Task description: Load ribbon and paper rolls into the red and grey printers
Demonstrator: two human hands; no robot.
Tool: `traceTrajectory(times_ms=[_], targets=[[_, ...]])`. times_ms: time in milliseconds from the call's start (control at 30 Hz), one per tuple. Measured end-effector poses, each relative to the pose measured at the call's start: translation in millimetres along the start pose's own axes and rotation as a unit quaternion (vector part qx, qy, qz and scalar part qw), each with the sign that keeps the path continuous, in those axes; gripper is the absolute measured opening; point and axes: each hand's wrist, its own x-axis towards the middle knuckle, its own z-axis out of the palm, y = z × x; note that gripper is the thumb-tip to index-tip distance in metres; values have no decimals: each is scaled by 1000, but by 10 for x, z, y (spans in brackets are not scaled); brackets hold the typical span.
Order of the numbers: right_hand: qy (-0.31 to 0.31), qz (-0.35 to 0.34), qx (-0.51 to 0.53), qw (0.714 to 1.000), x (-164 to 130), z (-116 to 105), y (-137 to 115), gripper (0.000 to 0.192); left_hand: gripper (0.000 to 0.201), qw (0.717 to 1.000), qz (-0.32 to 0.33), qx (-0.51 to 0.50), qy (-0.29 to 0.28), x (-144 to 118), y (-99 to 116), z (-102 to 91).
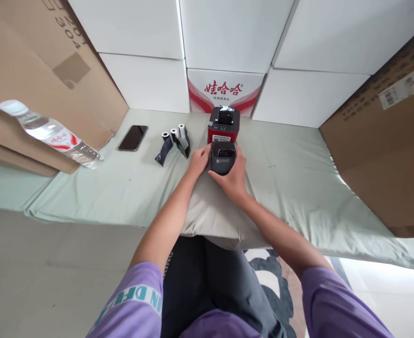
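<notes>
A small black receipt printer [222, 164] sits between my hands, close to the front of the cloth-covered surface. My left hand [199, 160] presses its left side with the fingers together. My right hand [235, 176] wraps its right side, the thumb reaching across the lower front. Directly behind stands a larger red-and-black receipt printer [223, 126], its lower part partly hidden by the black one. Left of my hands lie three paper rolls [174, 134] with dark strips partly unwound. The fingertips on the far sides of the black printer are hidden.
A dark phone [133, 138] lies farther left, and a clear water bottle [57, 134] with a white cap stands beside it. Cardboard boxes [34, 70] flank the left, and another large carton [386, 141] the right. White boxes [224, 37] are stacked along the back.
</notes>
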Motion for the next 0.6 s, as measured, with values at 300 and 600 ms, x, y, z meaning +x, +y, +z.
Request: traceTrajectory(times_ms=[300, 600], targets=[[-48, 33, -17, 998, -99, 71, -10, 128, 26, 986, 18, 168, -10, -71, 14, -124], [-81, 72, -117, 987, -165, 112, -106, 130, 43, 904, -6, 422, -63, -195, 137, -164]])
